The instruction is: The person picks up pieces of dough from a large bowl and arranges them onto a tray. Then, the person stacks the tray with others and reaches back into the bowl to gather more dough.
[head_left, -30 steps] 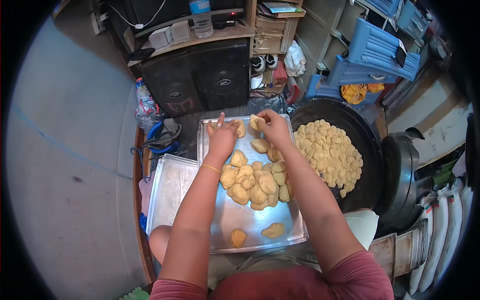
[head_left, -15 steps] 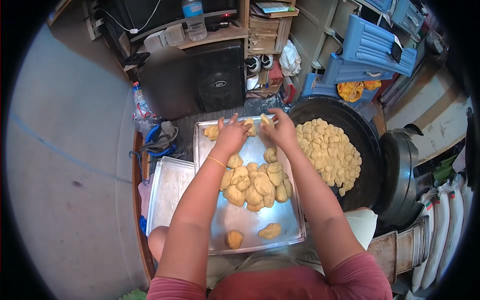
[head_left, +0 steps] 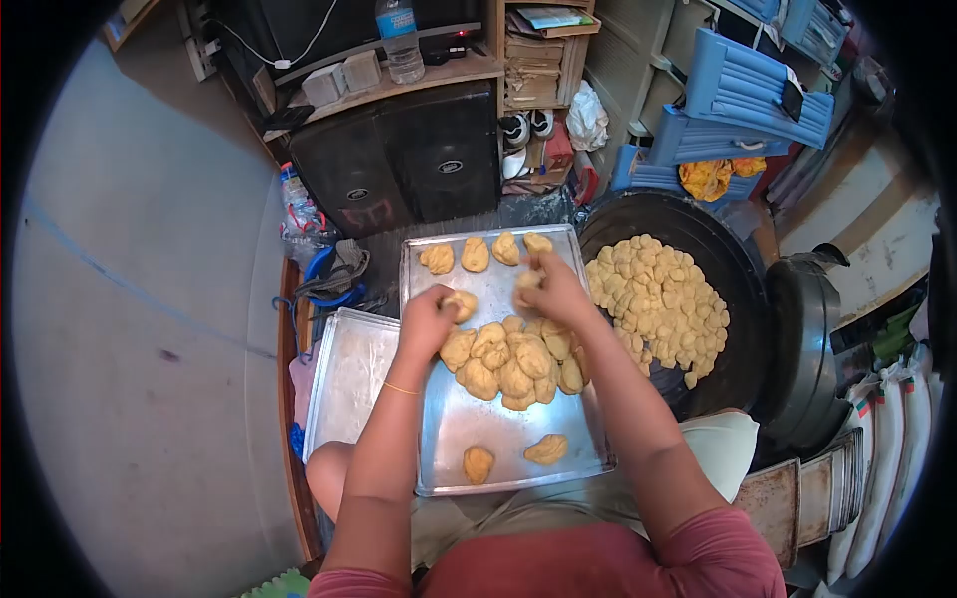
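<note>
A metal baking tray (head_left: 439, 429) lies across my lap with a heap of yellowish dough pieces (head_left: 513, 364) in its middle. Along its far edge several dough pieces (head_left: 476, 254) sit in a row, and two more (head_left: 546, 449) are near the front edge. My left hand (head_left: 429, 317), left of the heap, has its fingers closed on a dough piece (head_left: 460, 305). Opposite it, my right hand (head_left: 551, 291) is closed round another dough piece (head_left: 528, 286), somewhat blurred, just above the heap's far right side.
To the right stands a large black basin (head_left: 738, 299) with many dough pieces (head_left: 663, 304) inside. A second metal tray (head_left: 349, 379) lies at the left, partly under the first. Flat rusty trays (head_left: 788, 498) lean at the lower right. Black speakers (head_left: 439, 154) stand beyond the tray.
Both hands have drawn back from the tray's far edge toward the heap. The far row now shows more dough pieces, and each hand has hold of another piece.
</note>
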Motion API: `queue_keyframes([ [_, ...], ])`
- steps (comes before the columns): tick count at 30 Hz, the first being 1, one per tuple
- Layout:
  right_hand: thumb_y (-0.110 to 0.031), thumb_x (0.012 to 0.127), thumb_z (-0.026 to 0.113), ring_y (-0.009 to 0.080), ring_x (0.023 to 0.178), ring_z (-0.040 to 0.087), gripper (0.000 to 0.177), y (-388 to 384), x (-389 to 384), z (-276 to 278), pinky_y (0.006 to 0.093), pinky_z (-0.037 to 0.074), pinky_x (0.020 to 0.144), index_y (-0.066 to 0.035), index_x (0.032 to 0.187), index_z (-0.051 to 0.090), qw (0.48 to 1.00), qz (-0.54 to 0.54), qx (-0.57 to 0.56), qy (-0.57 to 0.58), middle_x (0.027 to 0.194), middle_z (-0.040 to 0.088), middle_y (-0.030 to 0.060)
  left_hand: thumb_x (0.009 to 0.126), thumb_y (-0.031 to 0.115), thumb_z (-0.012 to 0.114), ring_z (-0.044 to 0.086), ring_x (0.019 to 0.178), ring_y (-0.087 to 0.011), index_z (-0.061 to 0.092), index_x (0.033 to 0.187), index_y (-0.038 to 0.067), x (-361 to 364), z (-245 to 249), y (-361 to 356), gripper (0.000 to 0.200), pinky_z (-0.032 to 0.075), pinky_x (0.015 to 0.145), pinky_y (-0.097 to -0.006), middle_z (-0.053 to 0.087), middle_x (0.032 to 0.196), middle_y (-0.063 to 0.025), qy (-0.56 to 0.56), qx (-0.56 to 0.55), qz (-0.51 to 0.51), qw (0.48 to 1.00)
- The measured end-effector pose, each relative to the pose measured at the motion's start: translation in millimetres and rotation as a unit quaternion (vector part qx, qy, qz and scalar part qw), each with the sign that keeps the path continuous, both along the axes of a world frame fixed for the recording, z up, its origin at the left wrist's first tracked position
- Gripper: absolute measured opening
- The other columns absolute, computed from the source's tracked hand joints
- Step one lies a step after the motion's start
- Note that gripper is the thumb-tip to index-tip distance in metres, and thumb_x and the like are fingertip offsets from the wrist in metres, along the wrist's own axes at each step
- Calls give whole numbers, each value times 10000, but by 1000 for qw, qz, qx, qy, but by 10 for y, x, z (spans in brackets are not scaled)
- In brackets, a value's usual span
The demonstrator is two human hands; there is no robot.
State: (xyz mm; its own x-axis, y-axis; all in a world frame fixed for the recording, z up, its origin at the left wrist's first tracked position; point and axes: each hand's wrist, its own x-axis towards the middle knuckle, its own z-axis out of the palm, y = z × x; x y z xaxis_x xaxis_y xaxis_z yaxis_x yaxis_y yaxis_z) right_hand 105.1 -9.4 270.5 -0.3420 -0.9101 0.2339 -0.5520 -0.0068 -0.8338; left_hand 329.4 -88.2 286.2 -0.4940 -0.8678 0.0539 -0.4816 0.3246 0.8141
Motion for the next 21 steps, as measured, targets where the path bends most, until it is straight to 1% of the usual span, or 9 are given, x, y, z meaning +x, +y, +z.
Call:
queue_keyframes([
  [2,-235,682,750,311,892,602,372,-185,272,208,372,479,813,-64,993,637,999,-16,-26,-42,975,607,158,755,200,692,624,800,-346,651,983,43,2,86,10,280,491,727,-414,647,808,-173,28,0,141,990],
  [4,-226,683,727,348,924,589,343,-301,489,247,386,473,828,-61,972,643,994,-30,-53,-87,938,616,161,754,198,693,621,797,-340,650,984,46,17,-85,-101,278,491,723,-421,641,820,-166,-17,-85,126,988],
  [6,-210,729,720,302,875,624,306,-353,620,204,390,488,777,-46,975,641,981,61,141,115,1015,629,136,766,202,683,610,814,-339,668,943,53,8,-219,-118,232,490,725,-436,620,866,-153,-92,-210,102,968],
  [9,-231,735,705,307,896,622,317,-248,668,242,400,487,786,-51,989,646,981,5,35,192,998,645,140,782,224,671,608,851,-344,685,892,56,39,-191,-96,202,490,734,-430,617,887,-162,-120,-270,98,950],
  [12,-256,712,701,303,896,622,328,-91,777,272,397,485,792,-67,975,653,973,162,92,138,964,654,134,800,211,648,609,844,-351,694,881,46,69,-221,-147,189,494,740,-431,614,937,-166,-87,-188,98,973],
  [14,-279,666,712,313,902,624,413,34,991,235,399,486,790,-91,1023,621,942,220,121,225,937,655,148,793,162,651,594,948,-329,685,928,12,77,-212,-204,205,474,824,-403,607,1023,-167,-55,-84,116,988],
  [16,-284,656,716,316,895,627,439,85,1018,359,404,487,788,-109,1044,605,931,217,109,273,918,656,157,794,164,648,585,970,-331,680,951,17,49,-157,-119,218,463,848,-398,611,1036,-166,-51,-161,125,978],
  [19,-288,658,724,337,765,640,442,124,810,529,435,497,727,-91,1026,581,988,97,110,46,807,654,164,795,166,642,560,1016,-333,670,1009,44,58,-52,-91,247,432,899,-399,617,1088,-144,-54,-230,108,966],
  [21,-292,668,725,345,733,638,420,82,568,578,442,498,709,-83,1002,581,995,46,88,-18,779,652,165,786,176,651,550,1028,-320,673,1019,61,-17,-21,-35,261,420,894,-404,621,1089,-118,-56,-242,-6,968],
])
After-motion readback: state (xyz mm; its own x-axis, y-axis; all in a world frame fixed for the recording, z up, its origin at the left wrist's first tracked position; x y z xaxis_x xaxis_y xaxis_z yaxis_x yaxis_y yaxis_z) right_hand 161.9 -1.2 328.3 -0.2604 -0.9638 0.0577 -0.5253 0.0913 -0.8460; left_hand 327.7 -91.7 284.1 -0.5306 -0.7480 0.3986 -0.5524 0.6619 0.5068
